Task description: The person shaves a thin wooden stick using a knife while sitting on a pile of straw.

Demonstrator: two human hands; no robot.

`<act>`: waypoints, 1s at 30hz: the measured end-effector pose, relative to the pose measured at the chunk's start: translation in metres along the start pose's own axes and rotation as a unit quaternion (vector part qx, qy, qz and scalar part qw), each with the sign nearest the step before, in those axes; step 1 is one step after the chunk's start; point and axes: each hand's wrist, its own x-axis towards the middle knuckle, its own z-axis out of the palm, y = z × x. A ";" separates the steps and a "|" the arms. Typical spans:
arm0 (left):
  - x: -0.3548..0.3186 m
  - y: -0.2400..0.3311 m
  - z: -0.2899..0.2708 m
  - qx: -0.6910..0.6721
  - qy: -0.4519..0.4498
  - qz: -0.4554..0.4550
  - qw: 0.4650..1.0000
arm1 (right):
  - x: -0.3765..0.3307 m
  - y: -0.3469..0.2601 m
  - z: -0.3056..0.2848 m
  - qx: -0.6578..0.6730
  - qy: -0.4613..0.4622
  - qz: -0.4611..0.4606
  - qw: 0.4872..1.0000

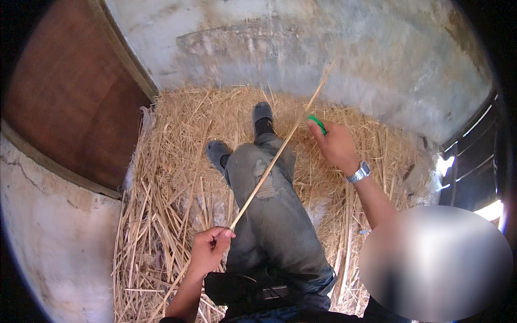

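Observation:
A long, thin, pale dry stalk (pixel 269 168) slants up and away from me across my legs. My left hand (pixel 209 250) pinches its near end between thumb and fingers, just above my lap. The stalk's far tip is frayed and stands out against the wall. My right hand (pixel 338 145), with a metal watch on its wrist, is closed around a small green object (pixel 318 124). Only part of that object shows, so its kind is unclear. This hand is just right of the stalk's far half, and a narrow gap seems to separate them.
Loose straw and dry stalks (pixel 161 215) cover the floor around my legs (pixel 269 215) and shoes. A stained pale wall (pixel 323 64) stands ahead. At left is a brown panel (pixel 70 91) in a frame; at right, dark slats (pixel 474 161). A blurred oval hides the lower right.

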 end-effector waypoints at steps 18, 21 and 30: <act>-0.035 -0.038 -0.038 0.093 0.044 0.031 0.994 | -0.004 -0.012 -0.006 -0.061 -0.040 -0.033 0.997; -0.039 -0.032 -0.051 0.117 0.034 0.022 0.992 | 0.059 0.087 -0.046 0.012 0.134 0.110 0.985; -0.049 -0.054 -0.055 0.108 0.049 0.062 0.991 | 0.043 0.044 -0.033 0.503 0.066 0.120 0.854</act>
